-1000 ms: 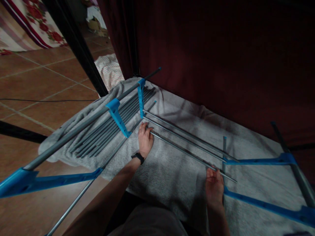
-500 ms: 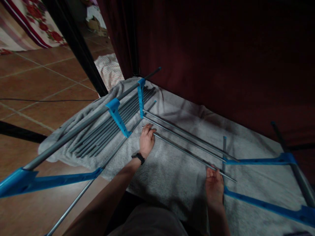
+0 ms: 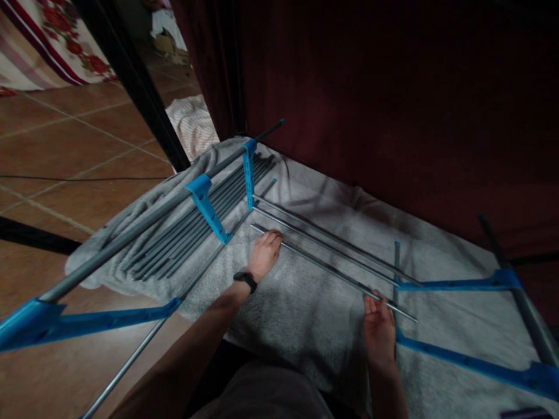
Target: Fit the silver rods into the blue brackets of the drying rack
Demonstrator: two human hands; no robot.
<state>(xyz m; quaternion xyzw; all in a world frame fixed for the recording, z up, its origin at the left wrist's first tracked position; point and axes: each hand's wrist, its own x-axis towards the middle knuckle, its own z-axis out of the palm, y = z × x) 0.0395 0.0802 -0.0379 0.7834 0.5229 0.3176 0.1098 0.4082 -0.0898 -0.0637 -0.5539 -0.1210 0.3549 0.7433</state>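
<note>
A thin metal rod point(image 3: 325, 266) spans between my two hands, slanting down to the right. My left hand point(image 3: 265, 254), with a dark watch on the wrist, is closed around it near its far left end, which sticks out past the fingers. Toward the other end, my right hand point(image 3: 379, 326) grips the rod from below, fingers curled up against it. Beyond lie two similar rods point(image 3: 323, 235), running from a blue plastic bracket point(image 3: 250, 174) on the left frame toward a blue arm point(image 3: 458, 285) on the right frame. Another blue bracket point(image 3: 209, 209) hangs nearer on the left.
Several loose grey tubes point(image 3: 196, 227) lie side by side on the grey blanket point(image 3: 301, 314) behind the left frame's long tube point(image 3: 144, 224). A dark red curtain point(image 3: 371, 116) hangs at the back. Left are a black post point(image 3: 135, 87) and tiled floor point(image 3: 87, 139).
My left hand has slid a little to the right along the rod, so its left end now shows. My right hand and the frames stay nearly in place.
</note>
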